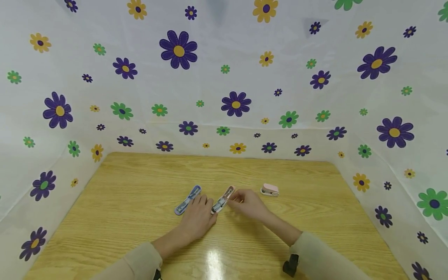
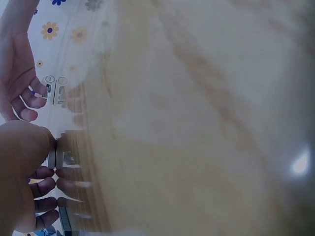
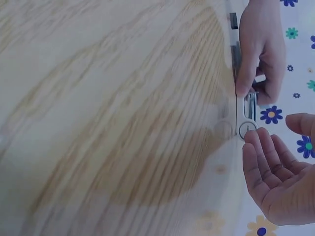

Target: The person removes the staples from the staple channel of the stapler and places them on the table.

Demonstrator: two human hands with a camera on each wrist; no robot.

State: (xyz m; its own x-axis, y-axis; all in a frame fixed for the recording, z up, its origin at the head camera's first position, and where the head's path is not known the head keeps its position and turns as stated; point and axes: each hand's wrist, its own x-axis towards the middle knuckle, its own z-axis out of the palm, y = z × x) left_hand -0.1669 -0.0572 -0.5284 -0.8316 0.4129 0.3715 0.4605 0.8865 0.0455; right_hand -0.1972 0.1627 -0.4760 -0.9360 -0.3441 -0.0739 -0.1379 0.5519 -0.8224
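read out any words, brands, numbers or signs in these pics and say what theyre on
No words, brands or numbers can be read.
Open stapler: a ringed mark shows in the right wrist view, too small to make out.
Blue stapler, pink stapler: any lettering too small to read.
Cloth: printed flowers only.

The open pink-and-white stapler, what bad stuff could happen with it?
The pink-and-white stapler might fold shut and pinch a finger, because the left hand holds its near end and the right hand is right beside it. The left hand might also bump the blue stapler, which lies close by.
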